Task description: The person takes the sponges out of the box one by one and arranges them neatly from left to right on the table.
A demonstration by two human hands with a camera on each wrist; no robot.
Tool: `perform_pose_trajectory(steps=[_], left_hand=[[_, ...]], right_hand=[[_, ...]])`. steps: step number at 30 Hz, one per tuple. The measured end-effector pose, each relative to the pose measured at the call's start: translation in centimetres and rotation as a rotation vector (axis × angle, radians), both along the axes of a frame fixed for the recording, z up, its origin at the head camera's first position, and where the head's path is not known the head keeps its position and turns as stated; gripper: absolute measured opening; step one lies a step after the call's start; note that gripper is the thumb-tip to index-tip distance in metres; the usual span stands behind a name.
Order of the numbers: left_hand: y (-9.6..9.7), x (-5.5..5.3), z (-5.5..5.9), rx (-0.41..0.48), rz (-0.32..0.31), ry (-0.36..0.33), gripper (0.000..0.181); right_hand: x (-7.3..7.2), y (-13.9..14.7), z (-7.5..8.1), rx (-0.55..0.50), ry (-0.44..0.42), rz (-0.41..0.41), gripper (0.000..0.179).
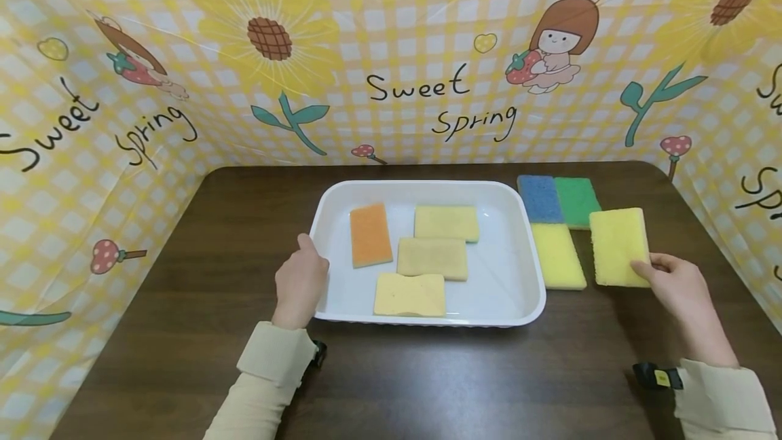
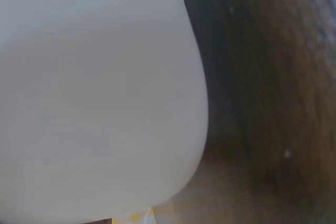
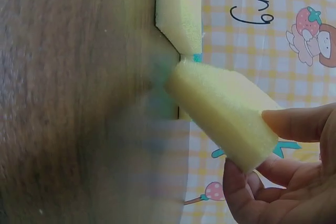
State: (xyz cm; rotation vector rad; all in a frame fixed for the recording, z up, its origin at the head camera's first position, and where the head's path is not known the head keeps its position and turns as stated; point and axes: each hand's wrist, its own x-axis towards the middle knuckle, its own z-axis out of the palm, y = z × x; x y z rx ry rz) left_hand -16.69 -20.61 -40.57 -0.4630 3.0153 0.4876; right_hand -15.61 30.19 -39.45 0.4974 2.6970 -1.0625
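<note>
My right hand (image 1: 675, 284) pinches a yellow sponge (image 1: 620, 246) at its near right corner, thumb on the face. In the right wrist view the thumb and fingers hold that sponge (image 3: 226, 114) by one end, and it tilts over the table. My left hand (image 1: 299, 284) grips the left rim of a white tray (image 1: 427, 323). Inside the tray lie an orange sponge (image 1: 370, 235) and three pale yellow ones, the far one (image 1: 447, 223), the middle one (image 1: 432, 258) and the near one (image 1: 409, 295). A pale rounded surface (image 2: 105, 103) fills much of the left wrist view.
Right of the tray, a blue sponge (image 1: 540, 199), a green sponge (image 1: 577, 201) and another yellow sponge (image 1: 559, 257) lie close together on the dark wooden table (image 1: 458, 386). A yellow checked cloth (image 1: 403, 19) with printed flowers stands up around the table's back and sides.
</note>
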Motion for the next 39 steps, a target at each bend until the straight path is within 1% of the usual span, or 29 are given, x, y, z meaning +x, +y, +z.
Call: perform_pose_trajectory(steps=[5, 12, 18, 23, 26, 32, 39], left_hand=[[0.0, 0.0, 0.0, 0.009, 0.005, -0.005, 0.035], [0.0, 0.1, 0.0, 0.014, 0.004, 0.006, 0.034], [0.0, 0.1, 0.0, 0.02, 0.006, 0.003, 0.033], [0.0, 0.1, 0.0, 0.024, 0.01, -0.005, 0.034], [-0.1, 0.1, 0.0, 0.023, 0.011, -0.008, 0.035], [-0.1, 0.1, 0.0, 0.021, 0.012, -0.01, 0.035], [0.0, 0.1, 0.1, 0.022, 0.011, -0.005, 0.033]], right_hand=[[-0.4, 0.5, -0.5, -0.038, -0.023, 0.039, 0.067], [-0.7, 1.0, -0.8, -0.024, -0.032, 0.079, 0.067], [-0.9, 1.4, -1.0, -0.059, -0.028, 0.085, 0.069], [-0.9, 2.2, -1.3, -0.092, -0.052, 0.079, 0.075], [-1.0, 2.4, -1.3, -0.121, -0.053, 0.094, 0.076], [-1.1, 2.2, -1.4, -0.181, -0.034, 0.12, 0.071], [-1.3, 1.6, -1.9, -0.191, -0.005, 0.12, 0.068]])
